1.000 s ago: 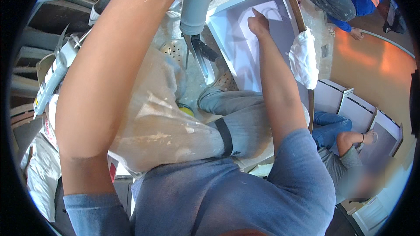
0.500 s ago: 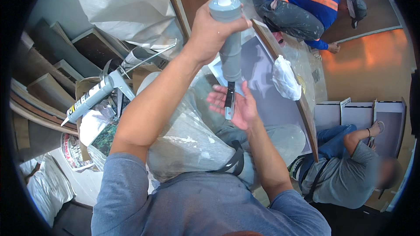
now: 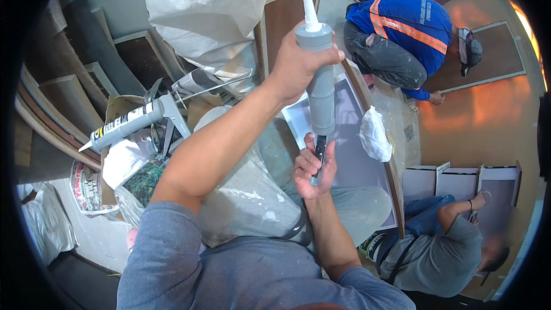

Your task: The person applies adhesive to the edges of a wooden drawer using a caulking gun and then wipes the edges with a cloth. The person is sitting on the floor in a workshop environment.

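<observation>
A worker's left hand (image 3: pixel 301 63) clamps a grey caulk gun (image 3: pixel 322 100) near its white nozzle (image 3: pixel 310 6), the right hand (image 3: pixel 313 175) curled around its handle (image 3: pixel 319 154). The tool is held before the body, a second gun (image 3: pixel 135 119) at left.

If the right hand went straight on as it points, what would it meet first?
Probably the lower end of the grey tube just beyond the right hand, though depth is unclear.

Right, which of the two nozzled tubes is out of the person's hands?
The tube at left, nozzle pointing lower left; the other tube is gripped by the left hand.
</observation>
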Demonstrator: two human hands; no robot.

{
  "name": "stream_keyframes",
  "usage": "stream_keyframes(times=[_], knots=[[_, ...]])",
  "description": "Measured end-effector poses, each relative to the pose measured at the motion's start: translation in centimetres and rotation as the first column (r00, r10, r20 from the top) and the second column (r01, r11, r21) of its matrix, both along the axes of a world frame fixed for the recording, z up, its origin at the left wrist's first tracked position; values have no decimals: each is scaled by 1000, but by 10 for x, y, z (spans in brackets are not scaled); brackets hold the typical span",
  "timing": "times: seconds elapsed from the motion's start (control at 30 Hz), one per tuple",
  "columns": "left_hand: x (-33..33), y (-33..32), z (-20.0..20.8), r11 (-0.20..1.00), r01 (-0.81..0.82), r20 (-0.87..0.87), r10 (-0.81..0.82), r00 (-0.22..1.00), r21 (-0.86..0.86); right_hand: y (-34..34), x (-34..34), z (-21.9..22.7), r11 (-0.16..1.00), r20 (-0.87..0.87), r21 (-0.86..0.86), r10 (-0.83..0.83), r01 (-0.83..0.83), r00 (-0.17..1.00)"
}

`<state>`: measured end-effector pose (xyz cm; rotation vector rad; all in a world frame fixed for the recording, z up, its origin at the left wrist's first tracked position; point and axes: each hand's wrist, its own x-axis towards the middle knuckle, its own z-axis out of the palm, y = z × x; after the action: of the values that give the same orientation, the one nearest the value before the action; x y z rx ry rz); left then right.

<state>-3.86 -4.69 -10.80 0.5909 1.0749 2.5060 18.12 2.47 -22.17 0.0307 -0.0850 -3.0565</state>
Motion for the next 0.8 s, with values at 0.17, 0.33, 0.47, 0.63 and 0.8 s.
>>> stream_keyframes(times=[0.17, 0.33, 0.47, 0.63, 0.8], knots=[[5, 6, -2, 998, 58, -9, -58, 998, 34, 1, 1, 0, 995, 11, 96, -23, 22, 1000], [5, 4, 1, 997, 70, -14, -70, 997, 36, 2, 3, -5, 995, 41, 95, -16, 12, 999], [4, 3, 2, 997, 70, -20, -70, 997, 12, 3, 0, -7, 996, 23, 85, 5, -7, 1000], [7, 3, 1, 999, 50, -21, -50, 999, 15, 10, 2, -4, 991, 71, 130, 6, -16, 997], [1, 2, 2, 996, -88, 13, 88, 996, -18, 41, 6, 20, 624, 491, 725, -171, -292, 854]])
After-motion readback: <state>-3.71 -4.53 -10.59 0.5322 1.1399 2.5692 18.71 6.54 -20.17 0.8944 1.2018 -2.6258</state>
